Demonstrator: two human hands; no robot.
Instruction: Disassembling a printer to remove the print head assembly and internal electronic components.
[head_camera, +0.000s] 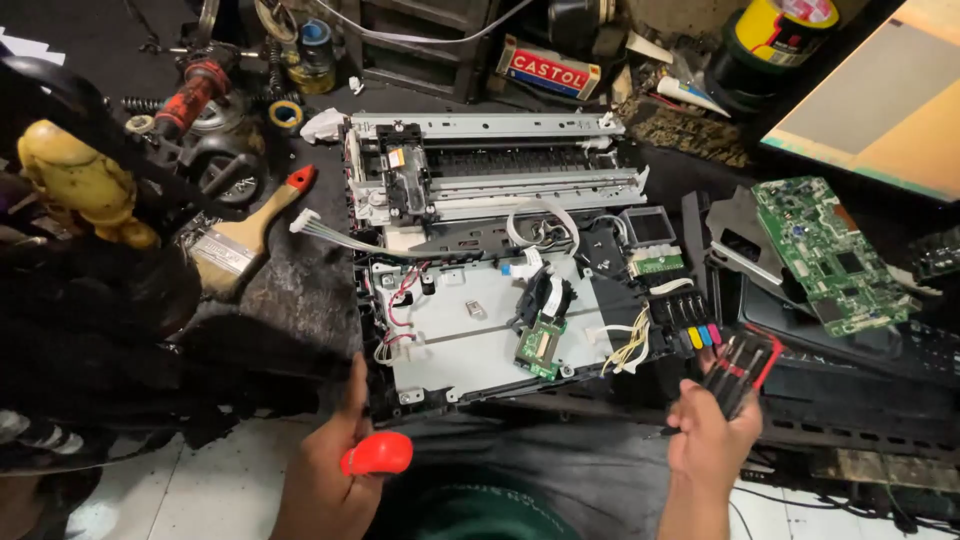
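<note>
The opened grey-and-black printer chassis (500, 270) sits mid-desk (300, 290). Left of the chassis lies a wooden-handled flat paintbrush (245, 235); behind that brush stands a roll of yellow tape (285, 115). Right of the chassis a green printed circuit board (830, 250) rests on black plastic panels (760, 270). Behind the chassis lies a red-and-white carton (547, 68). Before the chassis, the left hand (335, 465) holds a red screwdriver handle (377, 455), and the right hand (712, 435) a red-edged case of slim black bits (738, 368).
</note>
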